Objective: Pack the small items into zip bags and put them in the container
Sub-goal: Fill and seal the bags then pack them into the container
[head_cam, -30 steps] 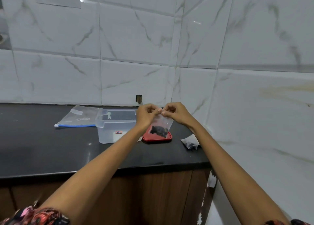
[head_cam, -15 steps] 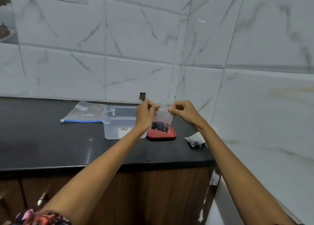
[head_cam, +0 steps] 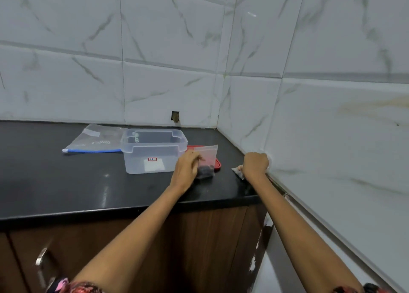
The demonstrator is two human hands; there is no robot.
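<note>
My left hand (head_cam: 187, 168) holds a small clear zip bag (head_cam: 208, 160) with dark small items at its bottom, just right of the clear plastic container (head_cam: 152, 152). The container stands open on the black counter (head_cam: 66, 182). Behind the bag lies the red lid (head_cam: 218, 163), partly hidden. My right hand (head_cam: 254, 165) is curled over a second small zip bag (head_cam: 238, 171) lying on the counter near the right wall; only that bag's corner shows.
A larger zip bag with a blue seal (head_cam: 97, 140) lies flat left of the container. Tiled walls close the corner behind and on the right. Wooden cabinet doors with a metal handle (head_cam: 41, 258) sit under the counter.
Both hands were pinching the top of the small bag. Now the right hand has let go and dropped onto the second bag by the wall; the left lowered the first bag.
</note>
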